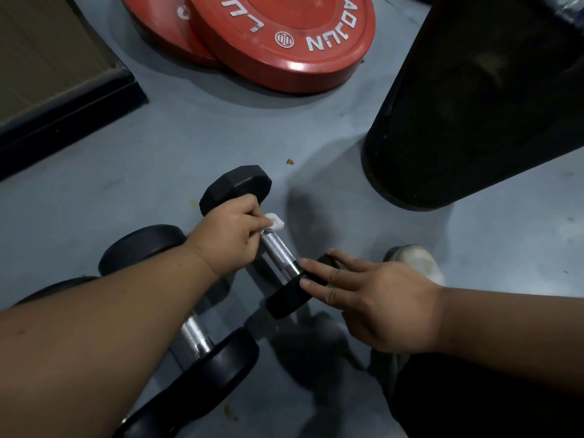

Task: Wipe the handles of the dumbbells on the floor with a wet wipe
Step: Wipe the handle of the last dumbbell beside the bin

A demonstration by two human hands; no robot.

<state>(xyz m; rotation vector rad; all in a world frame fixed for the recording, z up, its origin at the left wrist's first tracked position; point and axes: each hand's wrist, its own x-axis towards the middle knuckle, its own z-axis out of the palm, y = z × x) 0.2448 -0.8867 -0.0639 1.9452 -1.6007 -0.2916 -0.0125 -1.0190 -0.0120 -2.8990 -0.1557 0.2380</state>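
**Wiping the hex dumbbell's handle**

Lying nearest, at lower left, a round dumbbell [202, 343] waits under the forearm. Just beyond, the right hand [373, 298] presses straight fingers on the hex dumbbell's [252, 235] near head, steadying it. The left hand [230, 235] grips the wipe [274, 221] round the handle's far end. Best drawn nearward, twisting round the knurling. Red plates [278, 36] lie far.

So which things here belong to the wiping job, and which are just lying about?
In the job:
- white wet wipe, gripped by the left hand
- black hex-headed dumbbell with a chrome handle, steadied by the right hand
- black round-headed dumbbell beside it

Lying about:
- two red weight plates
- large black cylinder
- pale shoe
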